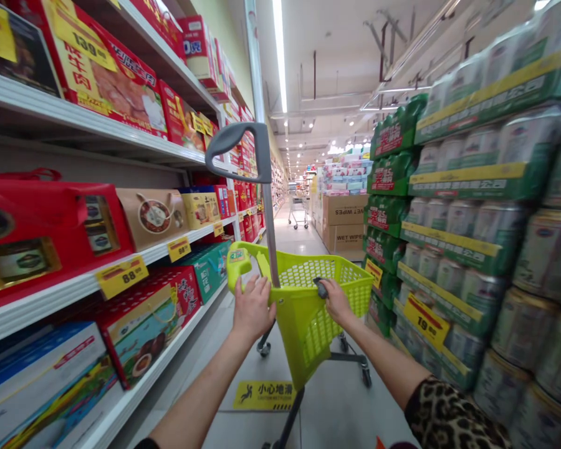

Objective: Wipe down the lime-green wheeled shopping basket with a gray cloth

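A lime-green shopping cart (303, 337) with a perforated basket stands right in front of me. My left hand (253, 305) is on its near left side, fingers bent over the rim beside the metal pole (270, 240). My right hand (337, 304) is closed around a dark grey grip (321, 288) at the basket's near rim; the palm side is hidden. Higher up, a grey loop handle (264, 153) is fixed to the pole, touched by neither hand. Little of the basket's inside shows.
Shelves (177, 240) of boxed gifts with yellow price tags line my left. Stacked can packs (462, 249) rise close on the right. Ahead are cartons (343, 218) and another cart (298, 211). A yellow slip-warning sticker (262, 395) marks the floor.
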Motion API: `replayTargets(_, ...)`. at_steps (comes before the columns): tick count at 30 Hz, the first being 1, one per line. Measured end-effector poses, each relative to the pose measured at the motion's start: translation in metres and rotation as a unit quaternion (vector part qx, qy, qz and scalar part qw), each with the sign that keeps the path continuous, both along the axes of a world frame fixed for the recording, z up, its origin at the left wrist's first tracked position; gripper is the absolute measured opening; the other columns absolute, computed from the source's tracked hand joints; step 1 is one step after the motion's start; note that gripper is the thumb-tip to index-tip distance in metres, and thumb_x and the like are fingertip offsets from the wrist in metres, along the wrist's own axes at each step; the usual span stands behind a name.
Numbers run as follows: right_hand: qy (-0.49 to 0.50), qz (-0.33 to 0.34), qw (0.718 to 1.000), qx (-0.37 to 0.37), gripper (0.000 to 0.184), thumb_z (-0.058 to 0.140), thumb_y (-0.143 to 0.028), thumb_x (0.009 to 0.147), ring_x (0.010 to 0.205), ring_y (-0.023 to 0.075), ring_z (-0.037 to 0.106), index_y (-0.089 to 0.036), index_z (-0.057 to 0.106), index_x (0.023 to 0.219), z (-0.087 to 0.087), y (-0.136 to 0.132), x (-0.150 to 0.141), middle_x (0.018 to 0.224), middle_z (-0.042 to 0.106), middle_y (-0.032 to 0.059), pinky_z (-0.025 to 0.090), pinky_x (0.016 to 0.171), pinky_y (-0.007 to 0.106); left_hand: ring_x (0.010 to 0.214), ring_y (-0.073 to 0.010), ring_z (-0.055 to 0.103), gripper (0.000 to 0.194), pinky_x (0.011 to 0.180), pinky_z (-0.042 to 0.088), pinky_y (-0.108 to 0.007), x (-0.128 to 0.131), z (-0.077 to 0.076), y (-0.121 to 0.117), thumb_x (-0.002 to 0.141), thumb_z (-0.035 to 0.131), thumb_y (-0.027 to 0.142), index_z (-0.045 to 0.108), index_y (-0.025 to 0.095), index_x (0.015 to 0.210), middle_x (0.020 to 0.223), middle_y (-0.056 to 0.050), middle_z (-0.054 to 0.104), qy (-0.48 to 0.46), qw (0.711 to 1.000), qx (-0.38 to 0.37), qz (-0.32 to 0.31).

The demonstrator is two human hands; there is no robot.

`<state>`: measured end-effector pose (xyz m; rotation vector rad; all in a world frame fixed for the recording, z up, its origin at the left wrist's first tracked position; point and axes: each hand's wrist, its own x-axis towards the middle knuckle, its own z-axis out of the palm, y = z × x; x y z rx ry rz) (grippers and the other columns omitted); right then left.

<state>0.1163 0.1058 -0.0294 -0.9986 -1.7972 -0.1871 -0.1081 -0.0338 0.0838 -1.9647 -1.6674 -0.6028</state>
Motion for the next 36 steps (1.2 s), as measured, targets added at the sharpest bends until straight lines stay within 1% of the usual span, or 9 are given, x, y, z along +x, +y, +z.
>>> replayTargets(8,0.028,0.097,0.995,0.020,0.056,0.039,-0.005,0.073,0.124,0.0229,0.042,-0.014,0.048,0.128,0.035,-0.058,-0.081,0.131,0.047,0.0146,0.037,0.105,0.041,0.124,-0.0246,0.043,0.053,0.110,0.020,-0.046,0.016,0.008,0.001,0.074,0.047,0.029,0.051,0.012,0.124,0.130,-0.011,0.053,0.014,0.999,-0.039,-0.009)
replayTargets(11,0.033,0.108,0.992,0.053,0.058,0.039,-0.007,0.078,0.132,0.0237,0.032,-0.017,0.038,0.135,0.034,-0.072,-0.095,0.139,0.039,0.0139,0.033,0.107,0.046,0.124,-0.0248,0.042,0.053,0.108,0.024,-0.044,0.015,0.015,-0.001,0.073,0.047,0.028,0.052,0.011,0.123,0.128,-0.011,0.055,0.058,0.996,-0.067,-0.031)
replayTargets(13,0.059,0.089,0.992,0.065,0.059,0.038,-0.007,0.082,0.135,0.0245,0.027,-0.020,0.032,0.139,0.018,-0.078,-0.100,0.144,0.033,0.0132,0.033,0.106,0.049,0.127,-0.0257,0.039,0.053,0.109,0.021,-0.045,0.016,0.016,-0.002,0.074,0.046,0.028,0.051,0.010,0.124,0.129,-0.012,0.054,0.084,0.993,-0.071,-0.034)
replayTargets(15,0.085,0.057,0.994,0.050,0.061,0.036,-0.005,0.083,0.136,0.0253,0.024,-0.022,0.028,0.141,-0.010,-0.083,-0.105,0.146,0.028,0.0132,0.035,0.104,0.051,0.131,-0.0263,0.033,0.057,0.111,0.016,-0.046,0.019,0.011,-0.003,0.073,0.045,0.027,0.047,0.007,0.127,0.135,-0.014,0.049,0.092,0.994,-0.061,-0.014)
replayTargets(19,0.104,0.000,0.994,-0.037,0.069,0.032,0.004,0.077,0.135,0.0253,0.027,-0.020,0.027,0.142,-0.074,-0.096,-0.110,0.145,0.030,0.0159,0.037,0.102,0.051,0.132,-0.0274,0.032,0.064,0.112,0.013,-0.045,0.024,-0.002,-0.004,0.072,0.046,0.026,0.041,0.001,0.131,0.139,-0.018,0.042,0.097,0.994,-0.047,0.012)
replayTargets(21,0.120,-0.021,0.990,-0.068,0.073,0.030,0.007,0.074,0.135,0.0238,0.027,-0.017,0.027,0.142,-0.088,-0.101,-0.114,0.144,0.032,0.0168,0.036,0.103,0.050,0.131,-0.0282,0.034,0.063,0.111,0.015,-0.046,0.024,-0.004,-0.005,0.073,0.045,0.026,0.042,0.000,0.130,0.137,-0.018,0.044,0.106,0.994,-0.041,0.010)
replayTargets(23,0.140,-0.033,0.986,-0.080,0.072,0.029,0.008,0.074,0.136,0.0224,0.025,-0.015,0.027,0.142,-0.081,-0.102,-0.120,0.144,0.032,0.0171,0.034,0.105,0.047,0.130,-0.0286,0.035,0.062,0.111,0.016,-0.046,0.023,-0.005,-0.005,0.073,0.044,0.025,0.042,-0.001,0.129,0.137,-0.019,0.045,0.114,0.993,-0.032,0.004)
replayTargets(28,0.153,-0.048,0.985,-0.068,0.056,0.035,-0.005,0.085,0.138,0.0217,0.017,-0.011,0.030,0.141,-0.034,-0.099,-0.137,0.146,0.028,0.0179,0.030,0.107,0.045,0.130,-0.0296,0.034,0.062,0.110,0.016,-0.047,0.022,-0.007,-0.003,0.072,0.043,0.023,0.042,-0.002,0.129,0.137,-0.020,0.044,0.126,0.992,-0.011,0.000)
replayTargets(36,0.133,-0.121,0.960,-0.216,0.057,0.028,0.003,0.081,0.136,0.0270,0.023,-0.008,0.038,0.136,-0.047,-0.112,-0.143,0.143,0.032,0.0209,0.025,0.106,0.052,0.132,-0.0311,0.030,0.065,0.110,0.009,-0.049,0.017,-0.010,0.002,0.071,0.044,0.024,0.041,-0.002,0.130,0.138,-0.021,0.041,0.141,0.990,-0.006,-0.014)
